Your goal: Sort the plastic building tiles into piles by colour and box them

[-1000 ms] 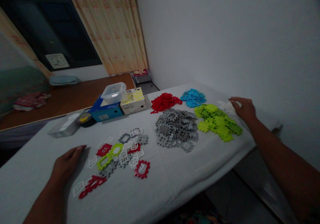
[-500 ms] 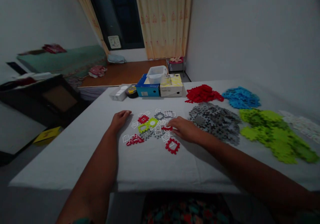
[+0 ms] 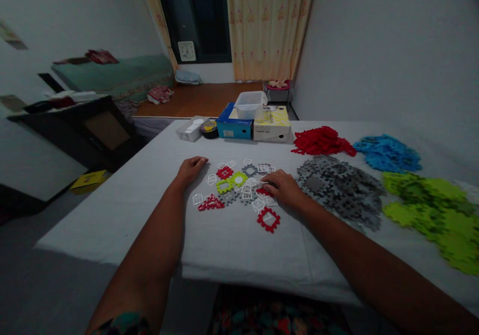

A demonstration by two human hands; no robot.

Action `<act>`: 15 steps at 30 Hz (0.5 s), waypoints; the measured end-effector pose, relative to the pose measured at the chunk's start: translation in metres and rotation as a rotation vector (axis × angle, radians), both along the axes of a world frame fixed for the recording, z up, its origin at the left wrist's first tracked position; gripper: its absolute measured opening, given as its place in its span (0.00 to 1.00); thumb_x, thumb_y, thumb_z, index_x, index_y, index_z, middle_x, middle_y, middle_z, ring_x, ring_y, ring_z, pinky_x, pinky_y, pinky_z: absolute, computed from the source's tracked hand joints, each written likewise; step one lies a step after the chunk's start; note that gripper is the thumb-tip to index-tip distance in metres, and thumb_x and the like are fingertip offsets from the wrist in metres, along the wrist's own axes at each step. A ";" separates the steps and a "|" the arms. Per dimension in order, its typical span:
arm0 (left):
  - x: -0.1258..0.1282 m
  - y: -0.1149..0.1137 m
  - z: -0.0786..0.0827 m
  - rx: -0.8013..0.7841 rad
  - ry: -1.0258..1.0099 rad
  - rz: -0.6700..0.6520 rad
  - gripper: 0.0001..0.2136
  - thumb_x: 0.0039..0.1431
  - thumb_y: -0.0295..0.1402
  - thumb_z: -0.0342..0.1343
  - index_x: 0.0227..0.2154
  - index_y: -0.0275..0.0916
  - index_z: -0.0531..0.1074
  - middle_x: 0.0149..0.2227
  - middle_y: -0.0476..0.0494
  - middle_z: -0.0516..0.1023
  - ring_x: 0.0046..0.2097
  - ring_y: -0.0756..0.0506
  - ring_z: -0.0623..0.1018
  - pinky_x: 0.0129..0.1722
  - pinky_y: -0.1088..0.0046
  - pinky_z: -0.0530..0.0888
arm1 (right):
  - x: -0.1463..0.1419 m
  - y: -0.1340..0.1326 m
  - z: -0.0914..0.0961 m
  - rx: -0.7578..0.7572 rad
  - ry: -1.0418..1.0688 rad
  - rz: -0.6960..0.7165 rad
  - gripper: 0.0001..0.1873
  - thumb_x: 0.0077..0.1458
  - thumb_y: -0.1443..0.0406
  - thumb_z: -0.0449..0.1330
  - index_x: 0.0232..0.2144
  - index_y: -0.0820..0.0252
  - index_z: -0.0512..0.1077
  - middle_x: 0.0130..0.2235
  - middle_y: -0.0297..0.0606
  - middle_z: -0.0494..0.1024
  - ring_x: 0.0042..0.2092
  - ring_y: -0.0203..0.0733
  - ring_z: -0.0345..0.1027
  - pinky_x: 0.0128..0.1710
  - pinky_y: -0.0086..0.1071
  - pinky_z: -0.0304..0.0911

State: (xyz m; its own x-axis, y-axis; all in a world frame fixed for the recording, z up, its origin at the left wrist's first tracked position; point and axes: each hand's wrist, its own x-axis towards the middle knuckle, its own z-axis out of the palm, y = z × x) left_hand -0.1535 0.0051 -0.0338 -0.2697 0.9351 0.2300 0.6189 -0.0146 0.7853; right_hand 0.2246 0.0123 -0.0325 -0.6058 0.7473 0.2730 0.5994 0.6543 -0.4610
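Red, lime, grey and white plastic connector pieces (image 3: 238, 179) scattered on the bench (image 3: 239, 247) between left hand (image 3: 189, 171) and right hand (image 3: 283, 187). Right nearer, bent fingers over their right edge, grip hidden; left loosely curled, just apart, contents unclear. Grey pile (image 3: 339, 190) farther right.

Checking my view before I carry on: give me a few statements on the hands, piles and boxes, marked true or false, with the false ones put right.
1. The right hand is at the right side of the scattered pieces. True.
2. The left hand is right of the scattered pieces. False: it is left of them.
3. The blue pile is right of the red pile. True.
4. The grey pile is farther away than the red pile. False: it is nearer.
5. The blue box is left of the yellow box. True.
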 end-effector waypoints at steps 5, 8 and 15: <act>0.001 -0.002 0.002 -0.022 0.010 0.004 0.29 0.50 0.58 0.55 0.37 0.35 0.80 0.40 0.39 0.83 0.45 0.38 0.79 0.49 0.63 0.72 | 0.011 0.004 0.016 0.039 0.243 -0.053 0.13 0.61 0.60 0.56 0.40 0.60 0.78 0.42 0.44 0.80 0.45 0.46 0.69 0.46 0.39 0.63; 0.003 -0.003 0.005 -0.037 0.006 0.017 0.28 0.49 0.57 0.56 0.37 0.35 0.81 0.41 0.40 0.84 0.45 0.38 0.79 0.49 0.63 0.72 | 0.020 0.007 0.021 -0.075 0.327 -0.088 0.13 0.59 0.60 0.57 0.41 0.60 0.77 0.36 0.41 0.80 0.37 0.43 0.71 0.38 0.35 0.65; 0.007 -0.005 0.010 -0.023 -0.004 0.028 0.28 0.48 0.57 0.55 0.36 0.35 0.81 0.41 0.39 0.84 0.46 0.37 0.79 0.50 0.64 0.73 | 0.022 0.009 0.014 -0.152 0.288 -0.057 0.13 0.55 0.62 0.58 0.42 0.59 0.76 0.32 0.37 0.78 0.34 0.41 0.70 0.38 0.35 0.65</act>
